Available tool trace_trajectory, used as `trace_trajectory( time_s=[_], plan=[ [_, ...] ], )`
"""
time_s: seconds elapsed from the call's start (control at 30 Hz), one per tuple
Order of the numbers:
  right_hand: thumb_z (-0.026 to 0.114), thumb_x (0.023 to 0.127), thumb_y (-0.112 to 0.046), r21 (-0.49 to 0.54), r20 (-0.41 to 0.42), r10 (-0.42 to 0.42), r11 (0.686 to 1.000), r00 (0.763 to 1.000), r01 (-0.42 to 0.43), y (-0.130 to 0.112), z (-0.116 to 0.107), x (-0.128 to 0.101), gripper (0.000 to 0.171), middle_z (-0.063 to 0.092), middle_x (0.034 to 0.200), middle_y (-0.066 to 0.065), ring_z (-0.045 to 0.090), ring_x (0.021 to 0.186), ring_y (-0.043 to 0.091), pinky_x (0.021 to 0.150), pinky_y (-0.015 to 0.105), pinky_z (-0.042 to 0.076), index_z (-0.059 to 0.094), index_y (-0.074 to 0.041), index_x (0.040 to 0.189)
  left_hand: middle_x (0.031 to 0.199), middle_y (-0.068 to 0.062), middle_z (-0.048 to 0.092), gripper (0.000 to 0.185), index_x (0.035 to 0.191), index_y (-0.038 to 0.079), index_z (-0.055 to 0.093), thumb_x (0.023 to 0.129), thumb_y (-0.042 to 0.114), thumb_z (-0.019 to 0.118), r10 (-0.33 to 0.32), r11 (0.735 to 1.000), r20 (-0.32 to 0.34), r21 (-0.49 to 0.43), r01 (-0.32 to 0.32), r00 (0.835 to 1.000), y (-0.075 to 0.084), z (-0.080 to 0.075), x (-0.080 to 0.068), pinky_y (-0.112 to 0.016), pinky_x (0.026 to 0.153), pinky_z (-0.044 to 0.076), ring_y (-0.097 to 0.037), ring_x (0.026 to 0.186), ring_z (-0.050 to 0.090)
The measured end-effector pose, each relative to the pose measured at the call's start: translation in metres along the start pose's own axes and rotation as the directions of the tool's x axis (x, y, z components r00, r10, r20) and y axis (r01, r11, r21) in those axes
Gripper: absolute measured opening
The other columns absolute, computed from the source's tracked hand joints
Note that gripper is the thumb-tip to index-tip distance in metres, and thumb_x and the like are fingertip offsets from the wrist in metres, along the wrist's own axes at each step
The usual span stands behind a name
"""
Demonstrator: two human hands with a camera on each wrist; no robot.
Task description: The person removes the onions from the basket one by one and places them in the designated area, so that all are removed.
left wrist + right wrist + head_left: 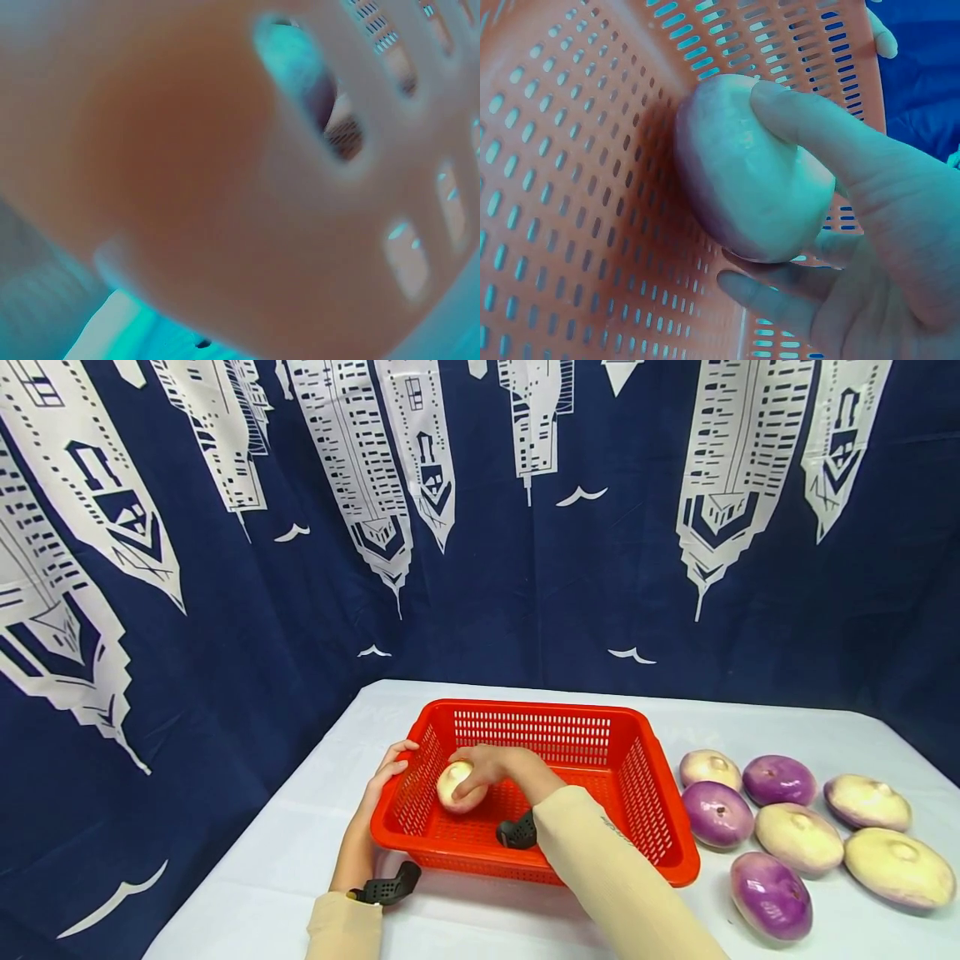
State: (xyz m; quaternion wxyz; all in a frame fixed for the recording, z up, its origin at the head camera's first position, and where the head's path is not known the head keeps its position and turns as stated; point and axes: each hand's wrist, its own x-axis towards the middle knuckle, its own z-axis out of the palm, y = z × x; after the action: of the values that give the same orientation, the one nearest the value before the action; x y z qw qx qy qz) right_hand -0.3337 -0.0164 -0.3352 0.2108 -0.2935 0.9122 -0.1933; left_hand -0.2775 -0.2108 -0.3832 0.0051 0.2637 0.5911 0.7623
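Inside the red plastic basket [532, 856], near its left end, my right hand [491, 767] grips a cream turnip [453, 781] with a purple side. The right wrist view shows the thumb across the pale face of this turnip [742, 165] and fingers [772, 300] round its other side, close to the slotted basket wall [570, 187]. Along the outside of the basket's left side lies my left hand [378, 785], fairly straight fingers touching the wall with the tips at the rim. The left wrist view is mostly blurred basket wall [360, 247], the turnip [300, 67] showing through a slot.
Right of the basket, several turnips lie loosely grouped on the white tablecloth [480, 927], among them a purple one [772, 897] nearest the front and a large cream one [896, 868]. A dark blue curtain [495, 593] with white building prints hangs behind the table.
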Motion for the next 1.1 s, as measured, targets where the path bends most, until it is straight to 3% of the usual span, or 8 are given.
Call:
trace_trajectory(
  time_s=[0.13,0.27,0.37,0.6,0.9,1.1],
  plan=[
    [0.067,0.077,-0.029,-0.019,-0.007,-0.016,1.0,1.0,0.016,-0.002,-0.004,-0.001,0.06,0.046,0.133,0.006,0.044,0.115,0.019,0.096,0.035,0.037,0.046,-0.017,0.131,0.112,0.003,0.044,0.037,0.11,0.022,0.04,0.09,0.002,0.017,-0.042,0.999,-0.018,0.02,0.042,0.999,0.002,0.001,-0.001,-0.023,0.083,0.042,-0.01,0.096,0.048],
    [0.067,0.078,-0.029,-0.034,-0.014,-0.029,0.999,0.999,0.029,-0.002,-0.009,-0.004,0.058,0.045,0.134,0.005,0.045,0.115,0.019,0.094,0.034,0.038,0.046,-0.017,0.131,0.112,0.004,0.045,0.037,0.111,0.022,0.04,0.09,0.002,0.017,-0.025,1.0,0.003,0.017,0.024,1.0,0.002,0.0,0.001,-0.022,0.084,0.042,-0.009,0.097,0.048],
    [0.067,0.078,-0.027,-0.04,-0.026,-0.046,0.998,0.999,0.045,-0.004,-0.013,-0.006,0.056,0.049,0.128,0.004,0.047,0.109,0.018,0.088,0.031,0.04,0.048,-0.016,0.13,0.112,0.005,0.046,0.038,0.111,0.022,0.041,0.09,0.001,0.017,-0.005,1.0,0.016,0.01,0.005,1.0,0.001,-0.001,0.002,-0.022,0.085,0.041,-0.008,0.098,0.048],
    [0.068,0.078,-0.025,-0.041,-0.082,-0.11,0.993,0.991,0.107,-0.007,-0.02,-0.017,0.052,0.054,0.119,0.003,0.049,0.098,0.016,0.076,0.025,0.042,0.05,-0.017,0.127,0.111,0.005,0.045,0.038,0.111,0.023,0.04,0.09,0.002,0.016,-0.043,0.999,-0.011,0.023,0.044,0.999,0.002,0.0,0.0,-0.022,0.084,0.042,-0.009,0.097,0.049],
    [0.068,0.079,-0.025,0.046,-0.209,-0.147,0.986,0.967,0.16,-0.006,-0.029,-0.042,0.055,0.048,0.126,0.006,0.047,0.103,0.019,0.075,0.027,0.044,0.048,-0.018,0.129,0.113,0.0,0.042,0.036,0.11,0.023,0.04,0.092,0.004,0.016,-0.109,0.994,-0.083,-0.001,0.109,0.991,0.003,0.004,-0.003,-0.025,0.084,0.042,-0.014,0.099,0.045],
    [0.068,0.079,-0.026,0.066,-0.296,-0.184,0.975,0.937,0.213,-0.004,-0.037,-0.06,0.053,0.048,0.122,0.007,0.049,0.1,0.02,0.075,0.027,0.045,0.049,-0.02,0.128,0.111,0.002,0.042,0.036,0.111,0.021,0.04,0.092,0.003,0.016,-0.103,0.995,-0.075,-0.018,0.102,0.992,0.004,0.006,-0.003,-0.024,0.083,0.042,-0.013,0.099,0.045]
  ],
)
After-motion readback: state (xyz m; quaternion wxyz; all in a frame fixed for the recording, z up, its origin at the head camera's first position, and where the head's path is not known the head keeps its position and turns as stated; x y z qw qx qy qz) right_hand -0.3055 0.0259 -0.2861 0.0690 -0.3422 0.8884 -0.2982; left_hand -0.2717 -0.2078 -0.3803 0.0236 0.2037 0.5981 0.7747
